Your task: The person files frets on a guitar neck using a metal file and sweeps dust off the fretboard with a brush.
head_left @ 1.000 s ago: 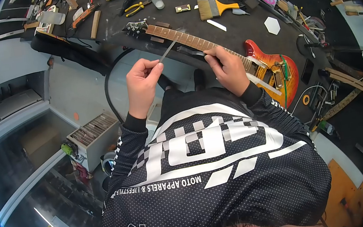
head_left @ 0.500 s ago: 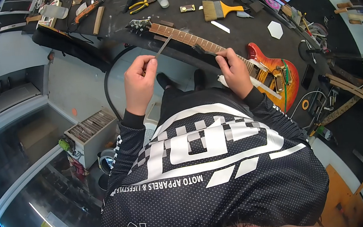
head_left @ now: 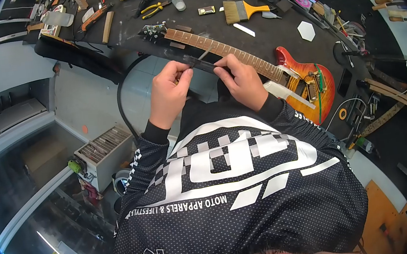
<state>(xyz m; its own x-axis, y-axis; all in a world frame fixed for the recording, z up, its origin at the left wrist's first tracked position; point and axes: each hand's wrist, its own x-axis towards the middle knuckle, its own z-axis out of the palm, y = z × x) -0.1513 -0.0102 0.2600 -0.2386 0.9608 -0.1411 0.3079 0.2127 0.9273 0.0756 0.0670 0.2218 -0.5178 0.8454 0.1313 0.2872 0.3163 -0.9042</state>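
My left hand (head_left: 171,88) is closed, thumb against the fingers. It pinches a thin grey metal tool, like a small file (head_left: 205,53), whose tip shows beyond a black strip-like piece (head_left: 202,65). My right hand (head_left: 242,79) is closed on the right end of that black piece, which spans the gap between both hands and overlaps the tool. Its material is unclear. Just beyond my hands lies an electric guitar without strings, its fretted neck (head_left: 237,53) slanting across the bench edge and its orange sunburst body (head_left: 323,87) at the right.
The dark workbench (head_left: 268,32) carries a wide paintbrush (head_left: 237,11), yellow-handled pliers (head_left: 152,11), a small bottle (head_left: 178,2) and a white hexagon (head_left: 306,31). A bin of tools (head_left: 321,8) stands at the right. A box of upright sheets (head_left: 104,144) is low at the left.
My hands have come together in front of the neck, the left moving right and the right moving left. The black piece now overlaps the metal tool, which was apart from it before.
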